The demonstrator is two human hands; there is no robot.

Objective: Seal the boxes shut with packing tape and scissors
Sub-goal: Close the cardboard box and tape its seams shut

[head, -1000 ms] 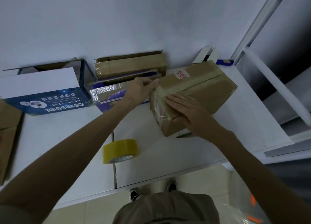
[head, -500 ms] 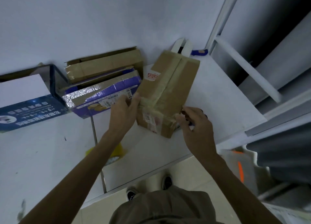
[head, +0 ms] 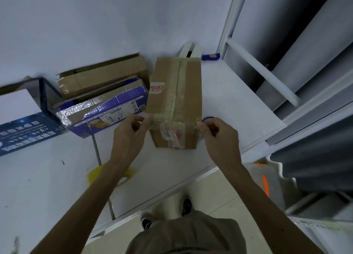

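At the far left a blue-and-white box [head: 23,127] lies on the white table [head: 229,93], its inside not visible. Next come a purple box [head: 107,108] closed with silvery tape and, behind it, an open brown carton [head: 107,76] whose contents cannot be made out. A yellow tape roll [head: 93,174] lies partly hidden under the left forearm. The left hand [head: 129,131], fingers curled, pinches the left end of a tape strip [head: 172,119] at the near left corner of the closed brown box [head: 183,93], which stands mid-table with tape along its top seam. The right hand [head: 217,133] pinches the strip's right end at the opposite corner, with a small blue object [head: 209,118] just behind it.
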